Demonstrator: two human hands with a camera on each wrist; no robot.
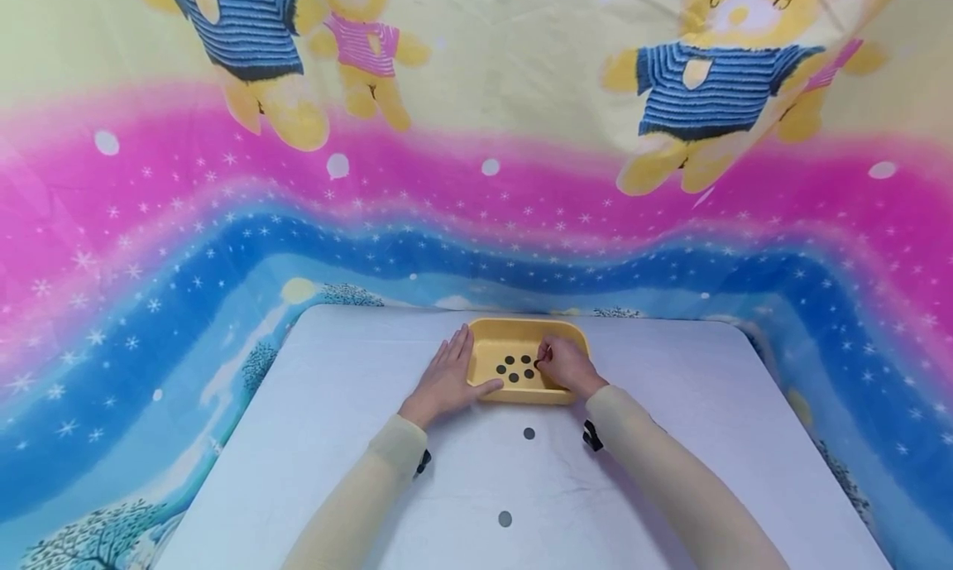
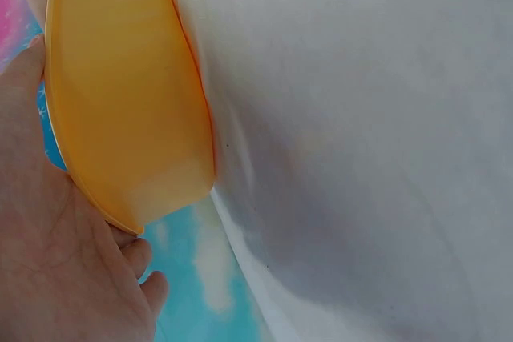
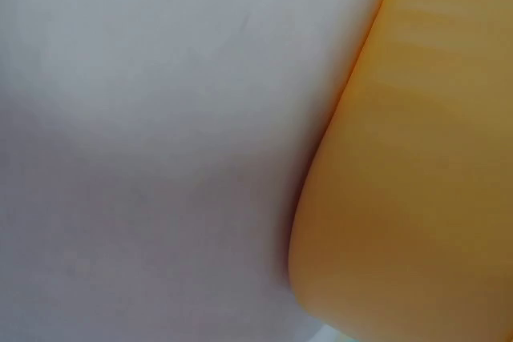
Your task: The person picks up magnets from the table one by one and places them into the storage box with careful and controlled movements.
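Observation:
A yellow rectangular tub (image 1: 521, 397) stands near the table's far edge, with several small dark grey discs (image 1: 514, 378) lying on its floor. My left hand (image 1: 449, 380) rests against the tub's left end, fingers extended along the rim and thumb over the front corner. The left wrist view shows that palm (image 2: 56, 246) beside the tub's wall (image 2: 132, 94). Inside the right part of the tub, my right hand (image 1: 567, 365) pinches a dark disc (image 1: 537, 364) between thumb and fingertips. Only the tub's outer wall (image 3: 417, 182) appears in the right wrist view; the right hand is out of it.
Two more grey discs lie on the white-covered table (image 1: 357, 363): one disc (image 1: 529, 433) just in front of the tub, another disc (image 1: 505, 519) nearer me. A patterned curtain (image 1: 476, 198) with bears and snowflakes hangs behind and around the table.

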